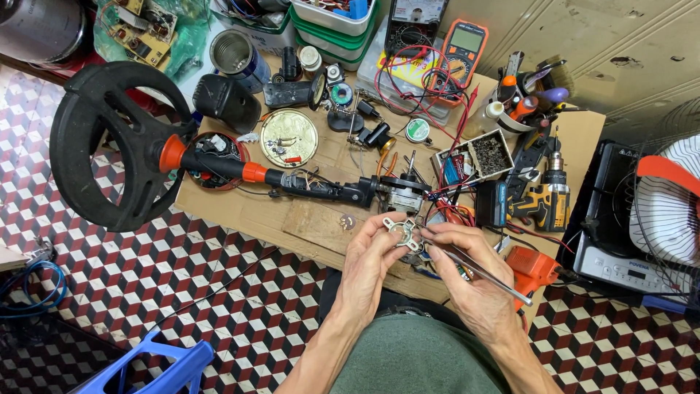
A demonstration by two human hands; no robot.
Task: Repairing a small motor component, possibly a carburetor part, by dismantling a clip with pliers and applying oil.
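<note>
Just below the motor [399,195], left hand [367,264] grips a bracket [403,233]; right hand [467,281] pinches tweezers [477,268] at it.

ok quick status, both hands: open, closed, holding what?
Left hand: closed on a small metal motor bracket, pinched at its edge.
Right hand: closed on metal tweezers, tips at the bracket.

Left hand [368,264] holds a metal bracket [402,234]; right hand [467,281] applies tweezers [477,268].

Your low brown wooden workbench [306,222] stands on red-and-white cube-patterned floor tiles [182,292]. On it lie an orange-and-black cordless drill [548,197] and a round brass-coloured metal lid [289,137].
</note>
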